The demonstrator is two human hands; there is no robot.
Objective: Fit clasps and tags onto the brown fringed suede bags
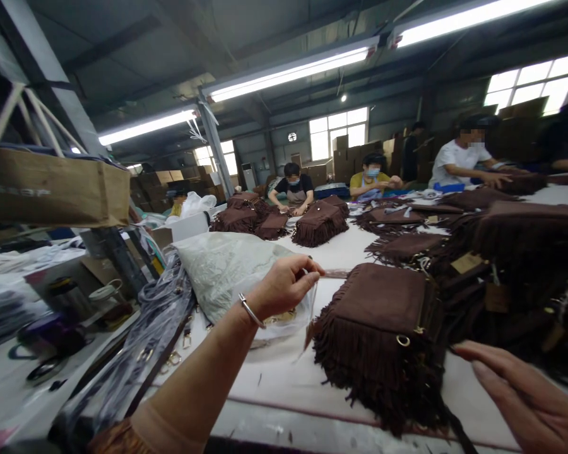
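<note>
My left hand (284,285), a silver bangle at the wrist, is closed in a pinch on the edge of a clear plastic bag (236,271) that lies on the white table (293,378). Just right of it sits a brown suede bag with long fringe (383,328) and a small metal ring on its side. My right hand (520,394) hovers at the lower right with its fingers stretched out flat, holding nothing, close to the fringed bag's right side.
Many more brown fringed bags (319,222) cover the table's far and right parts. Black straps with metal clips in plastic (142,340) lie at the left edge. Several people (293,186) sit working at the far end. A cardboard box (52,186) stands on the left.
</note>
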